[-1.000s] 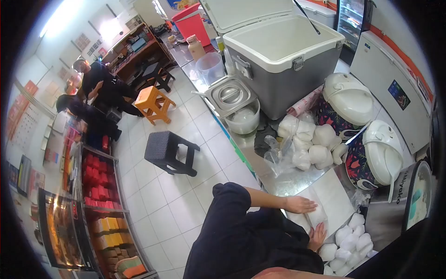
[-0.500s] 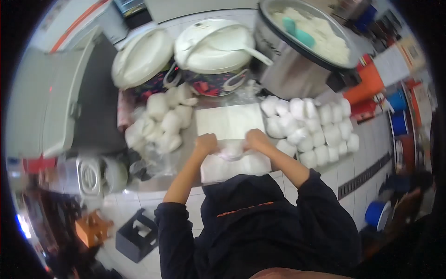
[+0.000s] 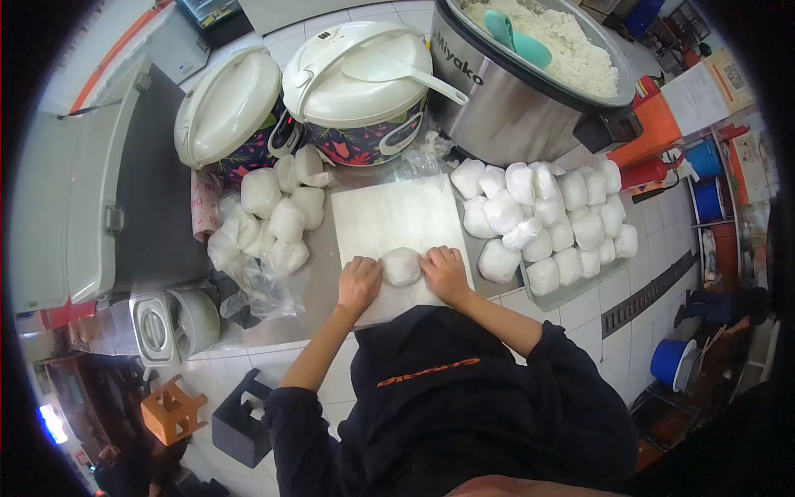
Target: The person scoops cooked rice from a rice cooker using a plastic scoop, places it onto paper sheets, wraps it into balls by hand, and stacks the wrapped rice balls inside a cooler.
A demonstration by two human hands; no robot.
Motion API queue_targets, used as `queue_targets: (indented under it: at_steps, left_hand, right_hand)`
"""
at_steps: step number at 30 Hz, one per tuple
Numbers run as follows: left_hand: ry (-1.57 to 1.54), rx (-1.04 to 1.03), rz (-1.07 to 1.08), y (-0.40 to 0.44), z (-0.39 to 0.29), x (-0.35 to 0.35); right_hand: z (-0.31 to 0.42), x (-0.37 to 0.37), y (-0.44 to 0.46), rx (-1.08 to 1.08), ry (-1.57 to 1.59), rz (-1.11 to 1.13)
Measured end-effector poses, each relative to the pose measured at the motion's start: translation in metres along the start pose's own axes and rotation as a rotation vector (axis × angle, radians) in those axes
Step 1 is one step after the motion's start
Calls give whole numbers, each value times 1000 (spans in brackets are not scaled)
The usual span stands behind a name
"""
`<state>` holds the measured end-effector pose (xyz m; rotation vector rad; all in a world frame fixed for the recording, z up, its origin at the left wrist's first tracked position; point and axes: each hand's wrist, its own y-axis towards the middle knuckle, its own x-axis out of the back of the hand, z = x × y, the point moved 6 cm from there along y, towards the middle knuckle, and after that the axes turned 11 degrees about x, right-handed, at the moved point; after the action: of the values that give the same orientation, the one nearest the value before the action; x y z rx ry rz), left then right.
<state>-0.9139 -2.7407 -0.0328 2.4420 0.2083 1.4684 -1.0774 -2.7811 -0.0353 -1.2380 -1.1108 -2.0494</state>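
A round white rice packet [image 3: 401,267] in a thin wrapper lies on white paper sheets [image 3: 397,214] stacked at the counter's front edge. My left hand [image 3: 360,282] is closed at the packet's left end, fingers curled down onto the paper. At the right end my right hand [image 3: 445,272] is closed too, fingertips against the wrapper. The grip points themselves are partly hidden beneath the fingers. Wrapped rice packets [image 3: 286,219] are piled left of the paper, and more wrapped packets [image 3: 566,232] sit in rows to the right, partly on a tray [image 3: 553,300].
Behind the paper stand two lidded floral rice pots [image 3: 364,137], a white rice paddle [image 3: 389,70] on one lid. A large steel rice cooker [image 3: 505,103] holds loose rice and a green scoop [image 3: 517,41]. An open cool box [image 3: 124,182] flanks the left; stools [image 3: 244,422] stand below.
The rice packet has turned into a rounded bundle, and the paper fold that lay around it is now flat. Both hands have shifted slightly down and left in view.
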Motion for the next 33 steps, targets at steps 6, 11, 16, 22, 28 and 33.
queue_targets:
  at_steps: [6,11,16,22,28,33]
  left_hand:
    - [34,53,103,-5,-3,-1]
    - [-463,630,29,-15,14,-10]
    - [-813,1155,-34,-14,-2,-15]
    - [-373,442,125,15,-24,-6]
    - [-205,518,-17,35,-3,-2]
    - [-511,759,-112,36,5,-3]
  right_hand:
    - [13,-11,-1,-71,113,-41]
    - [0,17,29,-267,336,51]
    - [-23,27,69,-303,126,210]
    - [-6,-5,93,-180,73,145]
    - [15,2,69,-29,238,-55]
    - [22,16,47,5,255,-86]
